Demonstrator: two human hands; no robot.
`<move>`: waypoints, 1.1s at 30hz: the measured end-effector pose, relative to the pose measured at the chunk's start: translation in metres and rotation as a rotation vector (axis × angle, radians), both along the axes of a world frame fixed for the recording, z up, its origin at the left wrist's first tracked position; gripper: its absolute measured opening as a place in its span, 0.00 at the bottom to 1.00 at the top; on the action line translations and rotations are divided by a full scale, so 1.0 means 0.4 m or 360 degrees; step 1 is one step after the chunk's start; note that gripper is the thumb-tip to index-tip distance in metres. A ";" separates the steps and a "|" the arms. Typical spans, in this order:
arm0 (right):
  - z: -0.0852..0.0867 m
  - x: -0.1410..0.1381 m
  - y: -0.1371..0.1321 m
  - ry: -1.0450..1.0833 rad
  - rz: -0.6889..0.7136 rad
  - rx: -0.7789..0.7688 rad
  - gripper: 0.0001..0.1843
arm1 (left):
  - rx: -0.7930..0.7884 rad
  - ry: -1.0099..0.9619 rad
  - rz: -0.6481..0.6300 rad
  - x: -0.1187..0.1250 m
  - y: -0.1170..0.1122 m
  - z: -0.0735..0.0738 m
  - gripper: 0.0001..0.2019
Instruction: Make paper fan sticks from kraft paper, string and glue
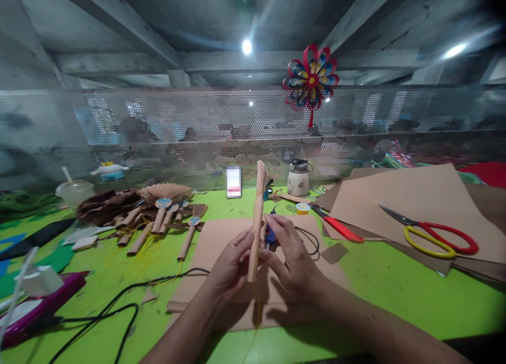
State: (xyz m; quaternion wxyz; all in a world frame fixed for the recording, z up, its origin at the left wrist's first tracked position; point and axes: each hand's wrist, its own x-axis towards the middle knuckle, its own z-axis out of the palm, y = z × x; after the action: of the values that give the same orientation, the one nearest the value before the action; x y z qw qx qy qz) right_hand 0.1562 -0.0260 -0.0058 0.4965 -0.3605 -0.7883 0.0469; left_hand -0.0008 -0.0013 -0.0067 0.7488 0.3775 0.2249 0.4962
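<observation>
A brown kraft-paper fan (256, 248) stands upright in front of me, seen edge-on, with a rolled tube handle and a pleated top. My left hand (233, 264) is closed round the lower handle from the left. On the right side, my right hand (290, 253) has thumb and fingertips closed against the same handle. A thin yellow string hangs below the fan. Behind the fingers a blue tool (270, 236), partly hidden, lies by a black cord. Stacked brown paper sheets (217, 242) lie beneath my hands.
Several paper fans (160, 211) with yellow strings lie at left, near a purple power strip (43, 311) and black cables. To the right are scissors (430, 237), a red-handled cutter (340, 227) and large paper sheets (407, 200). A phone (233, 182) and a bottle (298, 178) stand behind.
</observation>
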 end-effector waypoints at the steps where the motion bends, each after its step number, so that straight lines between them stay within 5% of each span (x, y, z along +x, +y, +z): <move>1: -0.002 0.000 0.003 -0.0031 -0.0018 -0.0008 0.30 | 0.0000 -0.0004 -0.0006 0.001 -0.001 0.000 0.10; 12: -0.011 0.000 0.000 -0.0335 -0.0169 0.0213 0.31 | -0.0047 -0.0023 -0.0054 -0.003 0.006 -0.003 0.10; 21: -0.022 -0.018 -0.022 -0.0319 -0.0026 0.0225 0.30 | -0.0079 -0.0100 -0.0052 -0.008 0.016 -0.019 0.12; 33: -0.023 -0.014 0.002 0.0259 0.0151 -0.0269 0.26 | 0.0001 -0.0029 0.0002 0.004 -0.004 0.010 0.10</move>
State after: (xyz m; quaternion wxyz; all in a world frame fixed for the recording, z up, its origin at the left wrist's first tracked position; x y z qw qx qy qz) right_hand 0.1505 -0.0253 -0.0149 0.5240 -0.3582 -0.7547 0.1659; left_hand 0.0010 -0.0029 -0.0027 0.7503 0.3731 0.2181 0.5003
